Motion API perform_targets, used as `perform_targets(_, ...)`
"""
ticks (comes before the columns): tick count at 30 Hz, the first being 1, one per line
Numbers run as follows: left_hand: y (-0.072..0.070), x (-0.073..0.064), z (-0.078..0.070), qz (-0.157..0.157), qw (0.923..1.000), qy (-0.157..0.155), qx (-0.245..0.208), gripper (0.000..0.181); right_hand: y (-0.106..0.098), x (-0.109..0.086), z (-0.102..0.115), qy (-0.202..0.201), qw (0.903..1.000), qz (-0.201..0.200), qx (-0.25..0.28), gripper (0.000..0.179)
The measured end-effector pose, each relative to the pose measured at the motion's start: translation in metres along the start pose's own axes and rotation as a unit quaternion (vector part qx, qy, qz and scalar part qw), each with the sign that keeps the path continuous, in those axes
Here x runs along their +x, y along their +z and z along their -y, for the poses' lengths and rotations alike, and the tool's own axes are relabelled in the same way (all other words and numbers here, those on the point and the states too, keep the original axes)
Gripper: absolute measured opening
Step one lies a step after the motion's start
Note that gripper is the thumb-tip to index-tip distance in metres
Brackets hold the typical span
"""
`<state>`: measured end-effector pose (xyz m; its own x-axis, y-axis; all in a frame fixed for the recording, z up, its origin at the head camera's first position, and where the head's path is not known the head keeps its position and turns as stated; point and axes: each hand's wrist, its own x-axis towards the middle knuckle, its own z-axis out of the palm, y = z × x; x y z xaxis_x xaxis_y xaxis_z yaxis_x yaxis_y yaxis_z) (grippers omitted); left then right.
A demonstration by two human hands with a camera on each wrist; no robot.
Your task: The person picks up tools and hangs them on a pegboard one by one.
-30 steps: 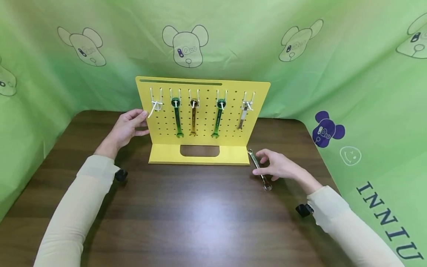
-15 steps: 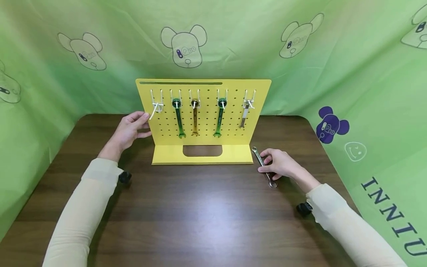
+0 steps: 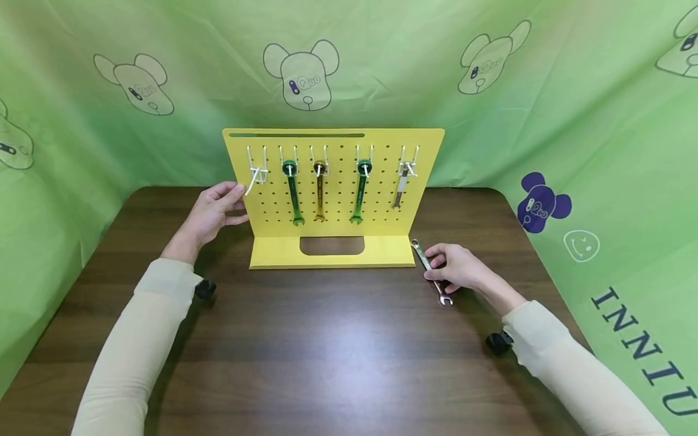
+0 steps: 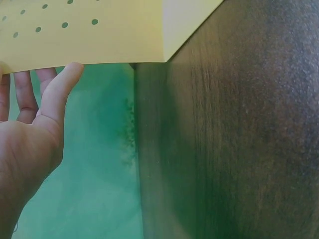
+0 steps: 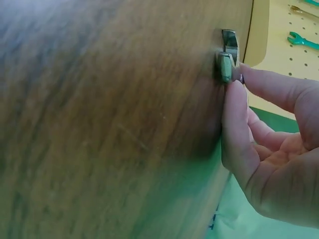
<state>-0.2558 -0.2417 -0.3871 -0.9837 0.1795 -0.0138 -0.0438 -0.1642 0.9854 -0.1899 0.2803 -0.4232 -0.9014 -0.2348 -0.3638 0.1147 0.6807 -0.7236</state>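
A yellow pegboard stand (image 3: 332, 260) is upright toward the back of the table. My left hand (image 3: 212, 209) holds its left edge, the thumb at the edge and the other fingers partly hidden behind the board; in the left wrist view the hand (image 4: 30, 129) shows below that edge. To the right of the stand's base, my right hand (image 3: 458, 266) pinches a silver combination wrench (image 3: 423, 257) around its middle. The open end points toward me and the ring end lies by the stand's corner. The right wrist view shows the wrench (image 5: 230, 45) nearly end-on, at the fingertips.
Two green wrenches (image 3: 294, 197) (image 3: 359, 197), a gold wrench (image 3: 320, 197) and a smaller silver wrench (image 3: 400, 186) hang from white hooks. A bare white hook (image 3: 255, 177) juts out at the left. Green printed cloth (image 3: 382, 85) surrounds the brown wooden table (image 3: 305, 351).
My right thumb and fingers have closed on the silver wrench, and its open end has moved slightly right. The left hand stays at the board's edge. The head view has shifted a little.
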Motion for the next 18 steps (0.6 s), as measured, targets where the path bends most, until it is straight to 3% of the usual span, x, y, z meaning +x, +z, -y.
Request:
perform_targets(5, 0.0, 0.0, -0.002, 0.013, 0.9999, 0.002, -0.005, 0.013, -0.004, -0.001, 0.0, -0.002, 0.9983, 0.037, 0.045, 0.051)
perform_targets(10, 0.0, -0.001, -0.001, 0.011, 0.9999, -0.006, -0.006, 0.012, -0.003, -0.007, 0.008, -0.007, 0.988, 0.1, 0.117, 0.047)
perform_targets(13, 0.0, -0.002, 0.0, 0.008, 0.9999, -0.008, -0.006, 0.012, 0.0, -0.008, 0.02, -0.027, 0.9811, 0.13, 0.141, 0.048)
perform_targets(18, 0.0, -0.001, -0.001, 0.008, 0.9999, -0.007, 0.0, 0.014, 0.005, -0.006, 0.055, -0.061, 0.9748, 0.166, 0.136, 0.049)
